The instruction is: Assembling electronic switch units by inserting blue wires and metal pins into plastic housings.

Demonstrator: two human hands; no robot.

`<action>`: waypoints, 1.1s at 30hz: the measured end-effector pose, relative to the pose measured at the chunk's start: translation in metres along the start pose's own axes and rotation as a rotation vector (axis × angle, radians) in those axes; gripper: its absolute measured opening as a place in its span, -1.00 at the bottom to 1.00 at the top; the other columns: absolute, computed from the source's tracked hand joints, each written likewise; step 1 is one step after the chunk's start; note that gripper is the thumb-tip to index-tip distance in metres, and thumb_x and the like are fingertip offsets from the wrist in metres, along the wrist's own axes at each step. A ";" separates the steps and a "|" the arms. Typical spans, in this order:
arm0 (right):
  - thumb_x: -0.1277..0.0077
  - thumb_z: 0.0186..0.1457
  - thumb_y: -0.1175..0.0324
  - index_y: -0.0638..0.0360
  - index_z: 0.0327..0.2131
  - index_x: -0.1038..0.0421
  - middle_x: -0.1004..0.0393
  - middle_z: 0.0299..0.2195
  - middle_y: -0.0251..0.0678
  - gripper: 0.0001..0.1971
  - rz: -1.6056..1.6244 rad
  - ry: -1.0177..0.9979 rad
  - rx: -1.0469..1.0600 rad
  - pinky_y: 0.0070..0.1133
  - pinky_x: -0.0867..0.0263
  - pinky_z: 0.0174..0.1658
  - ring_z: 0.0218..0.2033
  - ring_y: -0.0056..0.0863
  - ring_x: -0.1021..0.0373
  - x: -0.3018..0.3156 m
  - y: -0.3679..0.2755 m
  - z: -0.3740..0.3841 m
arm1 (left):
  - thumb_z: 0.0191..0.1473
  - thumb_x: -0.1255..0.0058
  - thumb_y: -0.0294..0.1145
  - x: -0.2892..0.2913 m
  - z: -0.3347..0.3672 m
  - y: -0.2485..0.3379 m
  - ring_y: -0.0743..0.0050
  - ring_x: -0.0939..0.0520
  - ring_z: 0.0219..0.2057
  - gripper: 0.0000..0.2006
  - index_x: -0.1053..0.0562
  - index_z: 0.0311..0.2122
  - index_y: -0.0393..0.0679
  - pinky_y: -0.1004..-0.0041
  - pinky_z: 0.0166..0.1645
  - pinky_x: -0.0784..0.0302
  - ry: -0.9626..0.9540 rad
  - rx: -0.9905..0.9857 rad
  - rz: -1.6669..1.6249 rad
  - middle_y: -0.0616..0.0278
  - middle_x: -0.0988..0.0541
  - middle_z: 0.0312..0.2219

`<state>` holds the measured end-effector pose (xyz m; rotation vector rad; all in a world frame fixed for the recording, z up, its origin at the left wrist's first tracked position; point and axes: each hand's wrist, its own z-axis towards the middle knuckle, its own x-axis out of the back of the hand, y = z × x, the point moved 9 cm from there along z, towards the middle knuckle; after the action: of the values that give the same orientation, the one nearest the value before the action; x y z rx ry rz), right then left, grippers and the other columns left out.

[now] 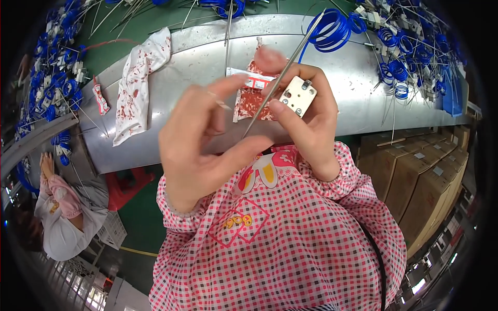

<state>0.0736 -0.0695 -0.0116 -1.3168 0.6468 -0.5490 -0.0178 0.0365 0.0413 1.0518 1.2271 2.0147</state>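
Observation:
My right hand [311,122] grips a cream-white terminal block [300,94] with screws and small holes, between thumb and fingers. A thin metal rod [296,52] slants past the block, from the upper right down between my hands. Beyond the block is a coil of blue tubing or wire [332,32]. My left hand [189,140] is lifted left of the rod, slightly blurred, its fingers apart with nothing visible in them. Under the hands lies a white packet or sheet [236,111] smeared with red paste. A blurred reddish thing [270,59] above it cannot be made out.
A red-stained white cloth [136,85] and a small red-and-white tube [100,98] lie left on the metal bench [197,54]. Many blue coils with rods [415,52] crowd the far side. Cardboard boxes [420,176] stand right. A person [67,217] sits lower left.

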 end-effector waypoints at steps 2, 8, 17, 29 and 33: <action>0.08 -0.09 0.53 0.32 -0.24 -0.14 -0.22 -0.13 0.00 -0.71 -0.005 -0.009 0.012 -0.62 -0.24 -0.17 -0.21 -0.49 -0.30 0.002 -0.002 0.001 | -0.30 -0.19 -0.46 -0.009 -0.001 -0.001 0.64 -0.24 -0.73 -0.69 -0.41 -0.36 -0.26 0.66 -0.65 -0.11 -0.035 -0.025 0.097 0.30 -0.28 -0.66; 0.08 -0.10 0.48 0.25 -0.25 -0.15 -0.24 -0.16 -0.08 -0.71 0.675 -0.111 -0.158 -0.45 -0.13 -0.01 -0.03 -0.34 -0.17 -0.014 0.002 0.005 | -0.24 -0.08 -0.60 -0.015 0.009 -0.030 0.52 -0.38 -0.70 -0.87 -0.38 -0.50 -0.24 0.56 -0.62 -0.29 0.015 0.063 0.195 0.23 -0.33 -0.64; 0.12 -0.07 0.46 0.17 -0.25 -0.13 -0.25 -0.36 -0.32 -0.75 0.929 -0.053 -0.252 -0.55 -0.19 -0.10 -0.14 -0.43 -0.26 -0.014 0.008 0.007 | -0.08 0.05 -0.50 -0.016 -0.011 -0.024 0.54 -0.41 -0.65 -0.93 -0.37 -0.47 -0.26 0.60 -0.64 -0.25 0.240 -0.026 0.112 0.25 -0.37 -0.62; -0.04 -0.20 0.48 0.22 -0.34 -0.27 -0.25 -0.41 -0.33 -0.74 -0.030 -0.213 -0.064 -0.68 -0.11 -0.28 -0.37 -0.61 -0.20 -0.015 0.003 0.003 | 0.17 0.49 -0.15 0.034 -0.006 -0.026 0.69 0.01 -0.73 -0.63 -0.22 -0.53 -0.17 0.66 -0.68 0.11 0.207 0.065 -1.410 0.37 -0.11 -0.65; -0.05 -0.22 0.44 0.20 -0.39 -0.30 -0.25 -0.41 -0.28 -0.76 0.111 -0.334 -0.074 -0.61 -0.10 -0.22 -0.33 -0.53 -0.19 -0.028 -0.002 -0.001 | 0.17 0.49 -0.15 0.031 -0.005 -0.029 0.69 0.01 -0.73 -0.63 -0.24 -0.52 -0.19 0.66 -0.69 0.12 0.241 0.084 -1.352 0.36 -0.12 -0.65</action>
<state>0.0535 -0.0509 -0.0068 -1.3931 0.4626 -0.2085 -0.0373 0.0701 0.0244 -0.1273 1.5130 0.9984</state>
